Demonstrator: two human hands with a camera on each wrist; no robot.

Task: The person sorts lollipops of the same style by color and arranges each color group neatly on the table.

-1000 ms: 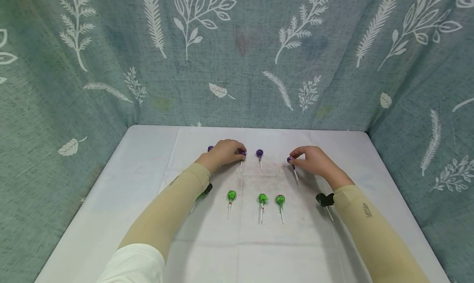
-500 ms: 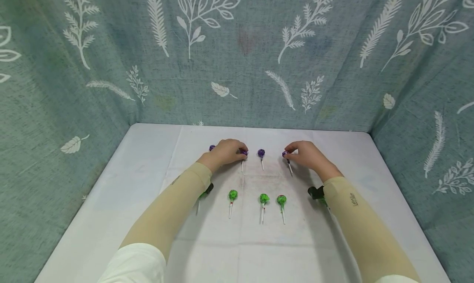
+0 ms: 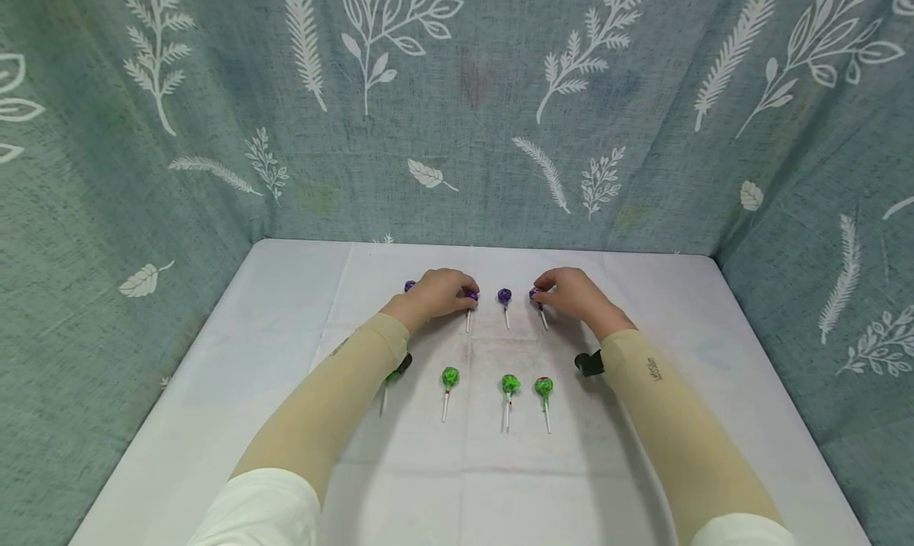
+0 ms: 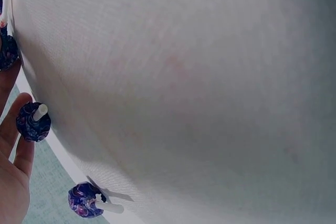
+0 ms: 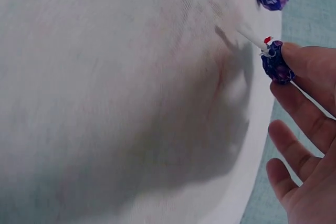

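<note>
My left hand (image 3: 437, 294) pinches a purple-wrapped lollipop (image 4: 32, 123) by its head, the white stick pointing toward me. Another purple lollipop (image 4: 86, 200) lies to its left, partly covered by that hand in the head view. On the right, my right hand (image 3: 571, 294) holds a purple lollipop (image 5: 277, 64) by the head between thumb and forefinger, its other fingers spread loosely. Between the two hands a further purple lollipop (image 3: 505, 296) lies on the white cloth, apart from both in the head view.
Nearer to me lie green lollipops: one left (image 3: 450, 378), one middle (image 3: 510, 384), one right (image 3: 544, 386). Another green lollipop (image 3: 392, 377) is half hidden by my left forearm. A white cloth (image 3: 457, 498) covers the table; a leaf-patterned curtain (image 3: 457, 181) encloses it.
My right hand has moved left and slightly away from me with its purple lollipop, closer to the middle one. The left hand stays at its lollipop.
</note>
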